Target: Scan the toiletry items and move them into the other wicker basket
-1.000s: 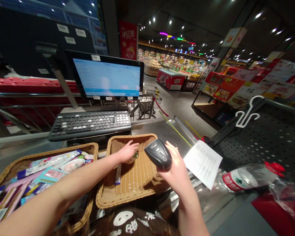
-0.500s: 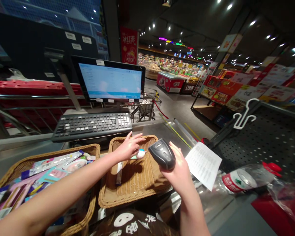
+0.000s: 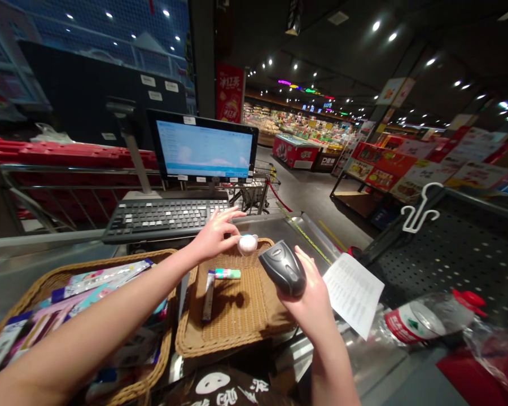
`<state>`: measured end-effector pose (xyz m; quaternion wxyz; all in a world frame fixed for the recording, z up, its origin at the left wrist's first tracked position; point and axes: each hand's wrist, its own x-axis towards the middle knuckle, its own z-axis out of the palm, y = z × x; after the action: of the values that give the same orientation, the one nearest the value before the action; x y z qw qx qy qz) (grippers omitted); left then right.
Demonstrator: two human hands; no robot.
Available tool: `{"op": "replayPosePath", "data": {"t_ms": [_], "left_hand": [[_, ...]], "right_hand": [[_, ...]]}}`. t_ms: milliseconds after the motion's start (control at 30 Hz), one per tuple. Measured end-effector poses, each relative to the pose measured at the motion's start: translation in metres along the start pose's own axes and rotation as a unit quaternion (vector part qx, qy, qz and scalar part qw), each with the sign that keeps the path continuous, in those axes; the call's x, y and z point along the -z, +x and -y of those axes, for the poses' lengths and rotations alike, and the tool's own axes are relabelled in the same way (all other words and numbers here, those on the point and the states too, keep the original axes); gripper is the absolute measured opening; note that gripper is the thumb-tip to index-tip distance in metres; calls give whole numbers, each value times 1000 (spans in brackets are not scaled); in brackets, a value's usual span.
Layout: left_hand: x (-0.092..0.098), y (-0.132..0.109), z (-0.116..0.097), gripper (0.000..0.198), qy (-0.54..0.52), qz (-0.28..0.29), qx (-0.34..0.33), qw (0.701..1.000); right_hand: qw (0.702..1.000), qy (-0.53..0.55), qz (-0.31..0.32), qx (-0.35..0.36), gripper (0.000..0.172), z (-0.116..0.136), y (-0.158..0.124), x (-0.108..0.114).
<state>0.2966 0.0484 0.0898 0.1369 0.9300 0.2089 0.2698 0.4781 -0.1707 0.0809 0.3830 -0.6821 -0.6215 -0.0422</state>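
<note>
My left hand (image 3: 220, 234) pinches a small white rounded item (image 3: 248, 243) with a blue edge above the far rim of the right wicker basket (image 3: 184, 344); its exact kind is unclear. Wrapped around a black barcode scanner (image 3: 283, 268), my right hand (image 3: 311, 296) is over the basket's right side. The scanner's head points toward the white item, apart from it. Inside this basket lie a green-and-teal tube-like item (image 3: 227, 274) and a slim narrow package (image 3: 209, 296). My left forearm crosses over the left wicker basket (image 3: 165, 344), hiding part of its many slim packages (image 3: 34, 332).
Behind the baskets are a keyboard (image 3: 165, 219) and a lit monitor (image 3: 207, 149). To the right lie a printed sheet (image 3: 353, 290) and a clear bottle (image 3: 423, 321) with a red cap. A white hanger (image 3: 419, 211) hangs on a black perforated panel (image 3: 461, 254).
My left hand has lifted the white item up and away, showing more of the green-and-teal item in the basket. The scanner stays in my right hand. The view has shifted slightly.
</note>
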Motion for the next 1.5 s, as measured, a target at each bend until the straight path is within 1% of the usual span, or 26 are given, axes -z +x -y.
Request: {"op": "replayPosePath", "data": {"t_ms": [167, 300, 400, 500, 600, 767, 1000, 1233, 1500], "left_hand": [[34, 16, 2, 27, -31, -55, 36, 997], [60, 25, 8, 28, -30, -86, 54, 994], [76, 25, 8, 29, -4, -97, 60, 993], [88, 18, 5, 30, 10, -102, 64, 993], [95, 10, 3, 29, 21, -106, 67, 992], [106, -3, 9, 29, 30, -114, 85, 989], [117, -17, 22, 28, 17, -142, 96, 985], [129, -32, 30, 28, 13, -145, 110, 983], [141, -57, 46, 30, 10, -153, 116, 981]], "right_hand": [[1000, 0, -9, 21, 58, 7, 2, 0], [999, 13, -14, 45, 59, 20, 9, -3], [999, 18, -15, 47, 60, 31, 16, -8], [999, 15, -8, 50, 56, 39, 21, -14], [998, 18, 4, 68, 52, 42, 22, -20], [995, 28, 24, 92, 57, 47, 21, -27], [996, 29, 19, 85, 47, 66, 20, -31], [994, 25, 25, 105, 53, 72, 19, -40], [993, 30, 22, 114, 49, 92, 19, -48]]}}
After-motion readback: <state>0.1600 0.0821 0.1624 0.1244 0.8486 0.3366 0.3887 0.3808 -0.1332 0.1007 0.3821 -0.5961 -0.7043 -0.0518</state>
